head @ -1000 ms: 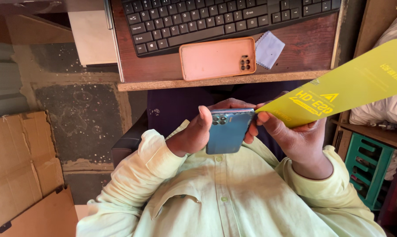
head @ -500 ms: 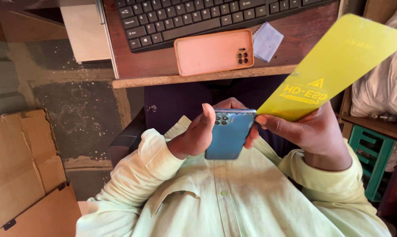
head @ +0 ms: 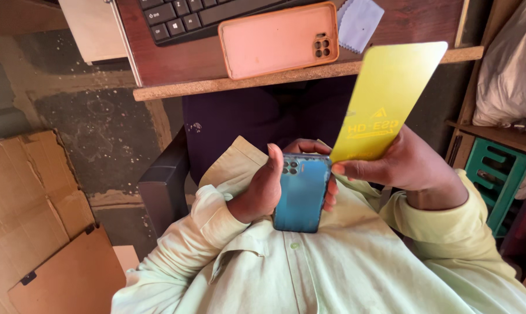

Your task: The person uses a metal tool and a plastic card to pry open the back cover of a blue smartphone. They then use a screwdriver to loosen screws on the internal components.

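Blue smartphone (head: 302, 192), camera-side up, looks slick and breakable, left hand (head: 262, 189) clamped around its edges, while right hand (head: 405, 166) beside it pinches a flimsy yellow screen-protector sheet (head: 385, 99).

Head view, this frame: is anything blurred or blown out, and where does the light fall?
Head view: sharp on the blue phone in the left hand and the yellow sheet in the right hand; the white bundle at right is nearly blown out; under the desk lies deep shadow; edges bow slightly.
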